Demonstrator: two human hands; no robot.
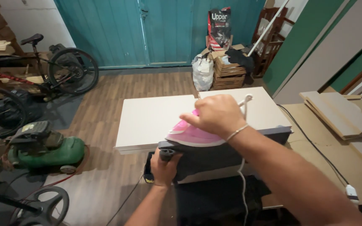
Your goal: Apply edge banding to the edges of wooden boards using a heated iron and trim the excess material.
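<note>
Head view, looking down over a cluttered workshop with a wood-plank floor. The right hand is closed around the handle of a pink iron, pressing it down on a dark panel. The panel's near edge is covered in dark strip. The left hand grips the panel's left end, fingers wrapped round the corner. A white cord hangs from the iron across the panel's front. Just behind the panel lie two white boards, side by side. To the right a table carries stacked boards and a black cable. On the floor at left sit a green mower and a bicycle. Teal doors close the far wall, with crates and a white bag before them.
</note>
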